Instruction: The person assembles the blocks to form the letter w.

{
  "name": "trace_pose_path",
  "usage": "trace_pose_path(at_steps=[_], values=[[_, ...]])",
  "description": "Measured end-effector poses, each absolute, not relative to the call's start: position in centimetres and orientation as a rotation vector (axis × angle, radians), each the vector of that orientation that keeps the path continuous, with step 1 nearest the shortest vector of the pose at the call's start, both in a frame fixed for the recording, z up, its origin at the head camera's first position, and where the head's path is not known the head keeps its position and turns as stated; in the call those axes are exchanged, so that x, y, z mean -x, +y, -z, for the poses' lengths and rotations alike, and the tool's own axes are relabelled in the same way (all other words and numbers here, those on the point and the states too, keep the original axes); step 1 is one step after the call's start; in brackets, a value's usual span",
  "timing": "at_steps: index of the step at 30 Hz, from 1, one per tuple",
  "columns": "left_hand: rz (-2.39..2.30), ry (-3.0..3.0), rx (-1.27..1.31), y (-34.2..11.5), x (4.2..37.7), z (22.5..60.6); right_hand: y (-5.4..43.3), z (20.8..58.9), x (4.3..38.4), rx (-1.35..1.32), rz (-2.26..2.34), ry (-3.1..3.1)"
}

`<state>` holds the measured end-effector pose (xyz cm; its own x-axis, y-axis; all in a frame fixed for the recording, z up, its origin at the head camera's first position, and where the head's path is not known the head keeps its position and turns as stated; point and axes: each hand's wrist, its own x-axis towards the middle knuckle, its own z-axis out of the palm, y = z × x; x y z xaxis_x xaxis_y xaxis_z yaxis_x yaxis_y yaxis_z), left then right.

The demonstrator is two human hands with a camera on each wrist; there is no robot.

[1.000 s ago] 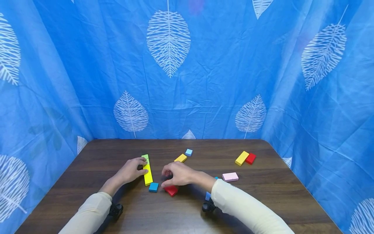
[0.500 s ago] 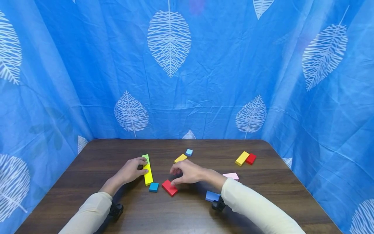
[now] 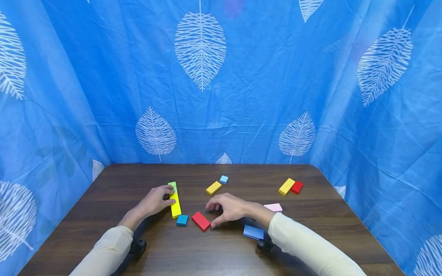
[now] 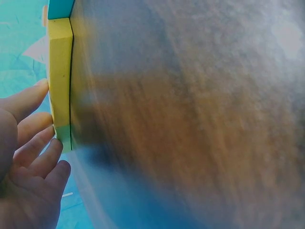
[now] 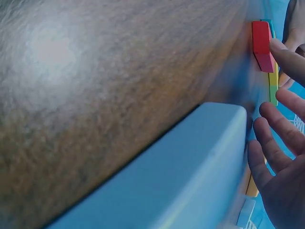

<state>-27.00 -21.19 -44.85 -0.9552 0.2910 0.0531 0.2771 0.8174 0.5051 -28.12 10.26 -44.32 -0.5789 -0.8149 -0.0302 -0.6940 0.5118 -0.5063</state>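
My left hand [image 3: 156,201] rests its thumb and fingertips on a row made of a yellow block [image 3: 175,207] and a green block [image 3: 173,184] set end to end. The left wrist view shows those fingertips against the upper face of the yellow block [image 4: 59,67]. A small teal block [image 3: 182,220] lies at the near end of the row. To its right is a red block [image 3: 201,221], lying askew. My right hand [image 3: 229,207] hovers just right of the red block, fingers loosely bent, nothing held; in its wrist view the thumb overlaps the red block [image 5: 261,38].
Near my right wrist lies a blue block [image 3: 253,232], with a pink block [image 3: 273,207] behind it. Farther back are a yellow-orange block [image 3: 214,188] and a light blue block [image 3: 223,179]. Another yellow block [image 3: 286,186] touches a red one at the right. A blue curtain [image 3: 241,96] hangs behind the table.
My right hand has let go of the red block and drawn back to the right, uncovering the red, yellow-orange and blue blocks. The left hand has stayed in place.
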Motion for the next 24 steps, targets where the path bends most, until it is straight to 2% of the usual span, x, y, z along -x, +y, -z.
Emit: trace_pose_path(at_steps=[24], values=[[-0.806, 2.958, -0.446, -21.1, 27.1, 44.6, 7.8, 44.3, 28.6, 1.389, 0.561, 2.325]])
